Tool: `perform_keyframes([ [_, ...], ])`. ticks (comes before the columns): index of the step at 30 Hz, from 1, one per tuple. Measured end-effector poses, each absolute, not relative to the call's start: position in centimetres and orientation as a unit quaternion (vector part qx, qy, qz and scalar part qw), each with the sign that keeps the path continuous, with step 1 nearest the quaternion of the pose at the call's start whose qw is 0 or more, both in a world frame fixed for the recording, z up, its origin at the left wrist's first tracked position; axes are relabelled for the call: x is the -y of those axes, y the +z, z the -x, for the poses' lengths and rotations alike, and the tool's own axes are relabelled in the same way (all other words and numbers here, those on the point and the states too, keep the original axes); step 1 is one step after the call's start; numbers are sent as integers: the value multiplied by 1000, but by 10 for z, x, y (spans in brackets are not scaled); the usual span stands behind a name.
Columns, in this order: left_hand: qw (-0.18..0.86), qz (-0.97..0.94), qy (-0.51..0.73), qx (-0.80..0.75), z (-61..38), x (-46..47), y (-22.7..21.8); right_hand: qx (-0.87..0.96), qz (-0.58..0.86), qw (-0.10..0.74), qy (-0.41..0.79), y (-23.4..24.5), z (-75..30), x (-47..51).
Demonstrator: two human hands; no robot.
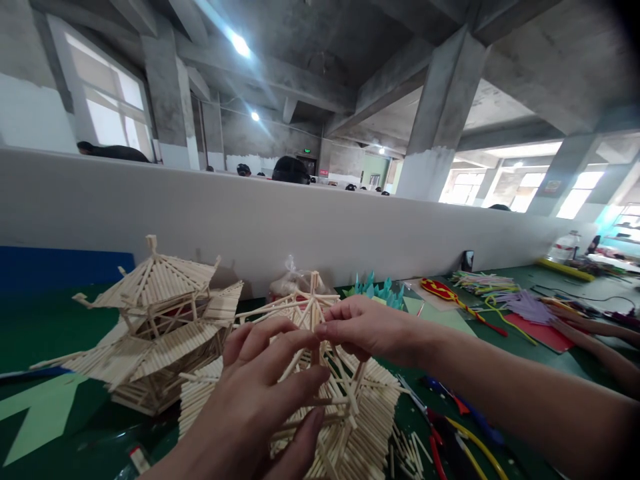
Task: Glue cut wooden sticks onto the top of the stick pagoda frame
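A roof frame (pixel 345 400) built of thin wooden sticks stands on the green table in front of me. My left hand (pixel 265 393) wraps around its near side, fingers curled over the sticks. My right hand (pixel 365 327) comes in from the right and pinches a stick near the frame's upright peak (pixel 314 293). A finished two-tier stick pavilion (pixel 155 320) stands to the left, apart from both hands.
A white partition (pixel 280 220) runs behind the table. Loose sticks (pixel 410 453) and tools with coloured handles (pixel 450 427) lie at right. Paper scraps, pipe cleaners (pixel 490 287) and another person's arm (pixel 600 333) are at far right. A plastic bag (pixel 293 280) sits behind the frame.
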State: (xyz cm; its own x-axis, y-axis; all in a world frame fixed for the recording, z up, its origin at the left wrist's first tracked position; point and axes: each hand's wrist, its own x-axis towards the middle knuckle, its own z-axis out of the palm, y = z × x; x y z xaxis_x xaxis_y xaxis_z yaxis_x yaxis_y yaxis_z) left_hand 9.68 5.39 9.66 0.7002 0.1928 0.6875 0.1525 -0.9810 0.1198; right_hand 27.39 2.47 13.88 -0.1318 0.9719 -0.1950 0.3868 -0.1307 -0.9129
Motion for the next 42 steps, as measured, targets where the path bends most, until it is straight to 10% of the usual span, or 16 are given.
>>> perform_keyframes([
  [42, 7, -958, 281, -58, -90, -66, 101, 586, 590, 260, 491, 146, -274, -27],
])
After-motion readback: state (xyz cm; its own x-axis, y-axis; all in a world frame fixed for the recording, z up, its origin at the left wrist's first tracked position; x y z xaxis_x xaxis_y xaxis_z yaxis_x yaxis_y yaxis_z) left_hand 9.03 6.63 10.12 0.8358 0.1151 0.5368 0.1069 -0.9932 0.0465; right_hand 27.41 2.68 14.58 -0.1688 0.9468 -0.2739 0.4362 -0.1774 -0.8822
